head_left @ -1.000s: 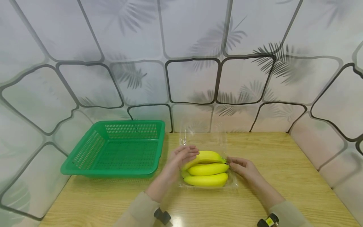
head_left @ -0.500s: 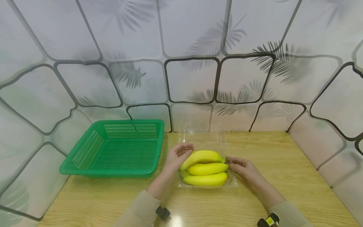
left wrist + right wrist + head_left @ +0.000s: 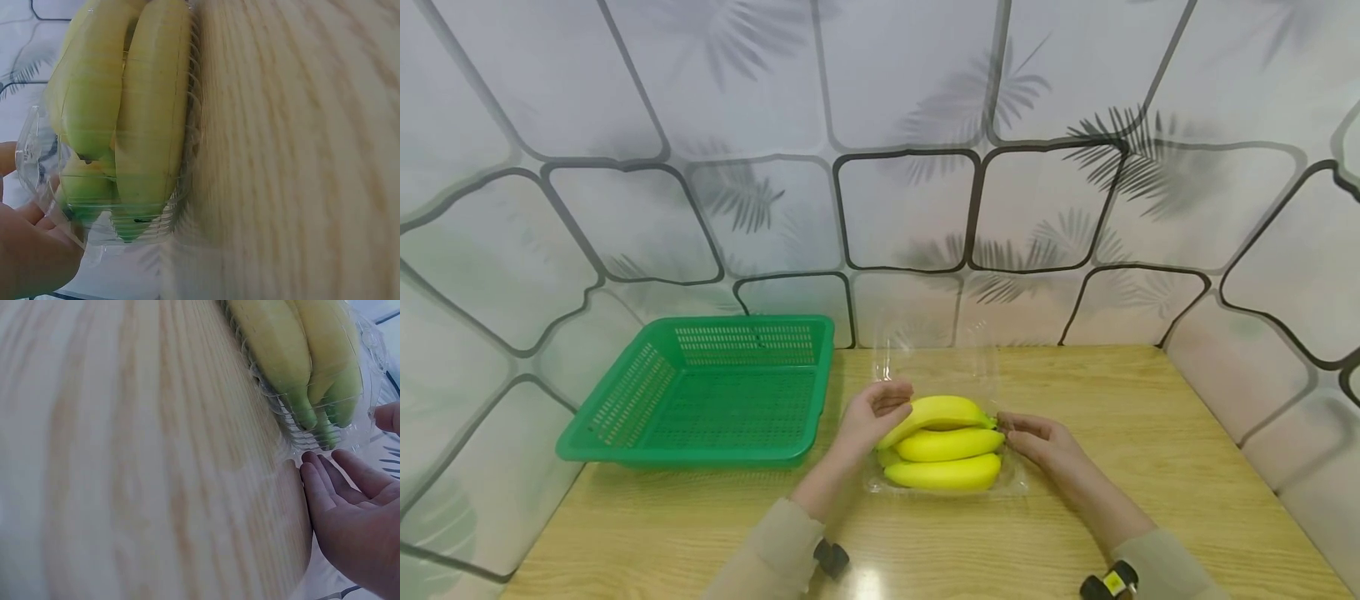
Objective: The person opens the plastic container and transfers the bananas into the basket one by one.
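Note:
Several yellow bananas [image 3: 946,473] lie together in a clear plastic clamshell box [image 3: 1018,481] on the table, stems toward the right. Its clear lid [image 3: 886,363] stands raised at the back. My left hand [image 3: 863,423] is at the box's left end, fingers loosely extended and thumb close by the top banana. In the left wrist view, this hand [image 3: 37,253] is right at the box's end wall. At the other end, my right hand [image 3: 1047,442] touches the box with nearly straight fingers. The right wrist view has its fingertips [image 3: 309,457] at the end wall, its thumb near the rim.
A green plastic basket [image 3: 808,454] with slotted sides stands on the left of the wooden table [image 3: 970,550]. A patterned wall [image 3: 910,212] rises behind the table's back edge. Small black devices [image 3: 1110,582] sit on both wrists.
My left hand has drawn back left from over the top banana to the box's left end. The right hand, box and bananas have stayed in place.

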Demonstrator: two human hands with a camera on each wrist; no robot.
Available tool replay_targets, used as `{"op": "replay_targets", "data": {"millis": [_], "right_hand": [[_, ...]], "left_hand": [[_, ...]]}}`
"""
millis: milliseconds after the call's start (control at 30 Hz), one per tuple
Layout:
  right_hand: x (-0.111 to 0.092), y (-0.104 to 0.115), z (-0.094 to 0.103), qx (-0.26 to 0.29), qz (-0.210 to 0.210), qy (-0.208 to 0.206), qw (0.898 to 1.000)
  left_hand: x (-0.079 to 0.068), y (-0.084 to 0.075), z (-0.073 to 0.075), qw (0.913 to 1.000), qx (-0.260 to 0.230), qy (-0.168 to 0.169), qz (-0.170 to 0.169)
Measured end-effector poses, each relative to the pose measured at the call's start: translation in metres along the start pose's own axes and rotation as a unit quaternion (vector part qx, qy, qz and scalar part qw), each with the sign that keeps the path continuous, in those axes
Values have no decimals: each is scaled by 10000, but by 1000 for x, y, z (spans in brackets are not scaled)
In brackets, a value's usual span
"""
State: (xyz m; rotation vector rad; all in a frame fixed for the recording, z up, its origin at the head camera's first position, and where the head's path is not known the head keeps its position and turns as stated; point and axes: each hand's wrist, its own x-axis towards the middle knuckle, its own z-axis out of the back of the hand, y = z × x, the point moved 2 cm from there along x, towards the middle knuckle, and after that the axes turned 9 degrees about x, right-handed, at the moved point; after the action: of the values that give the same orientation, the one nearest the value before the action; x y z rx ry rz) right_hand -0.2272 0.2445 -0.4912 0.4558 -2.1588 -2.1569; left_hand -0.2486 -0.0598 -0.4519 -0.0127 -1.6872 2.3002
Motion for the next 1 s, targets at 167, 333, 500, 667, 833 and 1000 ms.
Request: {"op": "replay_targets", "data": {"millis": [167,333,500,667,833,1000], "right_hand": [[-1,1,-1,-18,-26,16,10000],[-1,2,-1,10,-26,10,10000],[-1,2,-2,34,-24,27,10000],[-2,2,-2,36,-20,71,10000],[-2,2,-3,53,-23,61,10000],[-2,2,-2,30,9,38,10000]], "left_hand": [[0,2,0,9991,367,176,-79],[0,2,1,9968,746,247,-169],[0,2,3,9942,964,363,-316],[0,2,3,9902,1245,460,-444],[0,3,3,9887,1329,495,-495],[1,5,3,9867,1457,495,-515]]}}
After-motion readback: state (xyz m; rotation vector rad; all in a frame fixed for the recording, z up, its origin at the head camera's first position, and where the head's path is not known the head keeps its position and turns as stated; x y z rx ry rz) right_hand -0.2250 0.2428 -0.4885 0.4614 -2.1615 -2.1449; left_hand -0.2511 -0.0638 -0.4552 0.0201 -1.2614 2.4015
